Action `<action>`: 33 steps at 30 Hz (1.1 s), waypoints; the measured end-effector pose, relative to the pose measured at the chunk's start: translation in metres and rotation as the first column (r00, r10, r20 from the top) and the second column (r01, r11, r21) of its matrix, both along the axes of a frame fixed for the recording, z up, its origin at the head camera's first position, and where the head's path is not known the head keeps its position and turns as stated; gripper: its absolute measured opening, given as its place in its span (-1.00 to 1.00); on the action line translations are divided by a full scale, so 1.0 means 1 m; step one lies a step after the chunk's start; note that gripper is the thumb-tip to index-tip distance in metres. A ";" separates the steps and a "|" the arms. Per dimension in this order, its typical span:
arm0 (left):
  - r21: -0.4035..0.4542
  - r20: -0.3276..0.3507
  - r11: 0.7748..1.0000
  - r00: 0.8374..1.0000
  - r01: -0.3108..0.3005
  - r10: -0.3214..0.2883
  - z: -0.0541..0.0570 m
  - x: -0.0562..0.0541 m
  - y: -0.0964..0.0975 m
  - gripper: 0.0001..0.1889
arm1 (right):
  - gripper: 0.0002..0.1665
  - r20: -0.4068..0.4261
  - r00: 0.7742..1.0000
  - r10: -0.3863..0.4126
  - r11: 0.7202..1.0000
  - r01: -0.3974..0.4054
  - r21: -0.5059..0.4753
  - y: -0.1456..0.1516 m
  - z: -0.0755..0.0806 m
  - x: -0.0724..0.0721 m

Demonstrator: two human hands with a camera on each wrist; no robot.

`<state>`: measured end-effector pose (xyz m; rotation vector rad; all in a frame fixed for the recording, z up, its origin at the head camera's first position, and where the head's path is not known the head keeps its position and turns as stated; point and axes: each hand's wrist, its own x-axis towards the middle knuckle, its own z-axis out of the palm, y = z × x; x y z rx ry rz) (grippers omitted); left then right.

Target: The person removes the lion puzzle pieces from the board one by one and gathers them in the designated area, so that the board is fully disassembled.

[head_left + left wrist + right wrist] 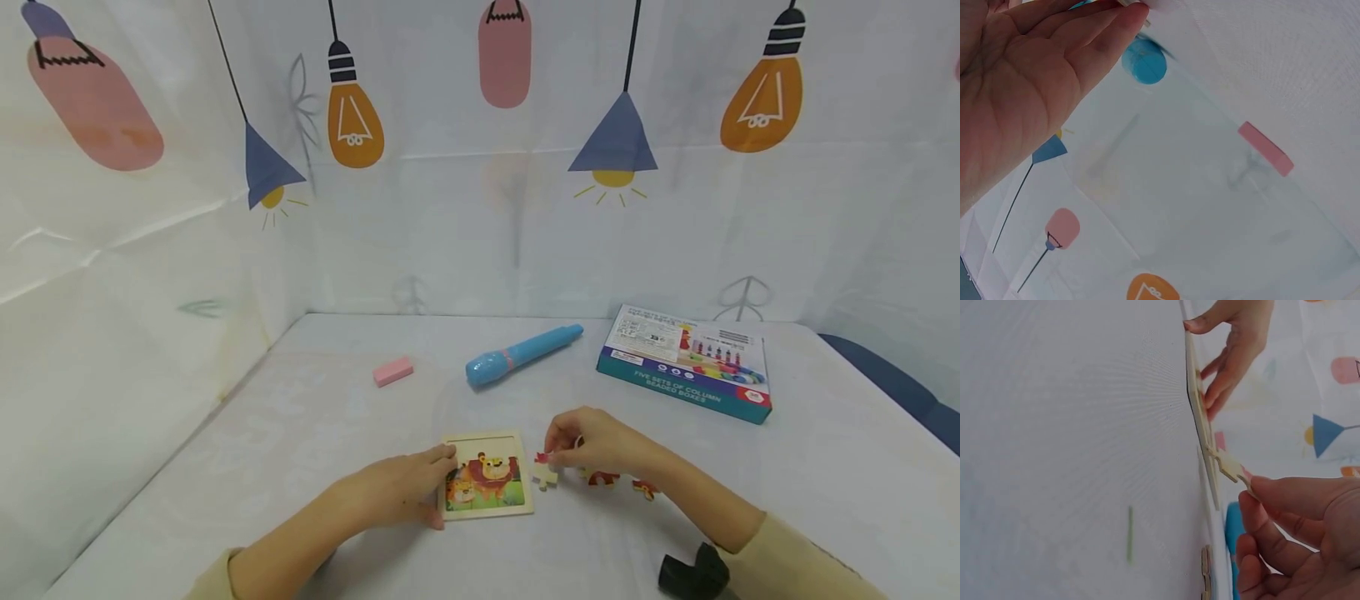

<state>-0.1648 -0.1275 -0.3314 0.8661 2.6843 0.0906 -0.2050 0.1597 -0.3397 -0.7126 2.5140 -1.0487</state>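
A square wooden puzzle tray with a lion picture partly filled in lies on the white table. My left hand rests at its left side, fingers on the frame's edge and thumb at the lower left corner. Just right of the tray, my right hand pinches a puzzle piece between thumb and finger; in the right wrist view the puzzle piece is tilted near the tray's edge. More loose pieces lie below the right hand, partly covered by it, with another piece beside the forearm.
A pink block and a blue toy microphone lie behind the tray. At the back right is a boxed set labelled as column beaded boxes. A black object sits by the right sleeve. A printed white sheet hangs behind the table.
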 end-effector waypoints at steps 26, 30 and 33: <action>0.009 -0.001 1.000 1.000 0.013 -0.013 0.005 0.001 0.000 -0.22 | -0.93 -0.010 0.998 -0.057 0.995 0.058 0.076 0.007 -0.005 -0.003; 0.006 -0.003 1.000 1.000 0.014 -0.014 0.004 0.000 -0.001 -0.21 | -0.91 -0.050 0.997 -0.067 0.994 0.071 0.081 0.006 -0.005 -0.002; 0.008 -0.007 1.000 1.000 0.021 -0.021 0.004 0.000 -0.001 -0.21 | -0.91 -0.064 0.996 -0.054 0.995 0.059 0.079 0.007 -0.007 -0.002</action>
